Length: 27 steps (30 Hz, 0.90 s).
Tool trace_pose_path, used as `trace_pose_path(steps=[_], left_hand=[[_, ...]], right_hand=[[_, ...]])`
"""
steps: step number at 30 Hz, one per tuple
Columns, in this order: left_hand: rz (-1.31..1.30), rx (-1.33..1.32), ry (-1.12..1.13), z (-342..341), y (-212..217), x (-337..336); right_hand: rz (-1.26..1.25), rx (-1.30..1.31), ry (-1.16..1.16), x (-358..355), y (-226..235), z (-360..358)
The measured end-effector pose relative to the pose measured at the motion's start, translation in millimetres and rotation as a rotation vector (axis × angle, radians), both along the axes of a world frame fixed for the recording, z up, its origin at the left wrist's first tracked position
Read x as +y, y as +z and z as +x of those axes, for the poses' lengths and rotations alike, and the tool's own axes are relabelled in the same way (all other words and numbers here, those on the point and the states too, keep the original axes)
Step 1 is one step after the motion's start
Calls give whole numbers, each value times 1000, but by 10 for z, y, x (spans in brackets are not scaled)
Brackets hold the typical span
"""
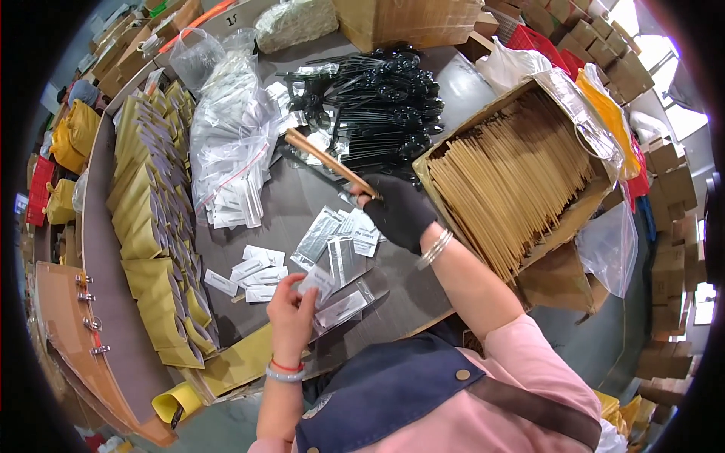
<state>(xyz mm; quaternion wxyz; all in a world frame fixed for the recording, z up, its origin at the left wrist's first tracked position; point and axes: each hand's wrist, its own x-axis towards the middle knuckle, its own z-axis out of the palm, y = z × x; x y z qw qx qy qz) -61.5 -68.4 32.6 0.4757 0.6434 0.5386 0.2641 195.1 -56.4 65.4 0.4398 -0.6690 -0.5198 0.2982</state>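
My left hand (293, 309) pinches a small white printed packet (317, 282) above the table. My right hand (400, 213), in a black glove, grips narrow tan-brown stick-like pieces (325, 157) that slant up to the left. A dark strip (311, 167) runs alongside them; I cannot tell whether it is held too. Between the hands lie silvery and clear flat sachets (318, 235). Left of my left hand is a loose group of small white packets (260, 268). Beyond the right hand, glossy black long-handled pieces (389, 109) lie heaped.
Rows of yellow padded envelopes (147, 249) stand along the left. Behind them, a clear bag (230, 128) spills white packets. At right, an open carton (521, 177) holds many narrow brown pieces. A large cardboard box (408, 23) and a white block (296, 24) stand at the back.
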Motion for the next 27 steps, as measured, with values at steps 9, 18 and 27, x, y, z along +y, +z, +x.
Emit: trace_pose_path(steps=[9, 18, 27], left_hand=[[444, 118, -142, 392, -466, 404], [427, 162, -173, 429, -535, 465], [-148, 75, -204, 8, 90, 264]], right_hand=[[-94, 284, 92, -383, 95, 7], [-141, 364, 115, -495, -53, -6], [-165, 303, 121, -614, -57, 117]])
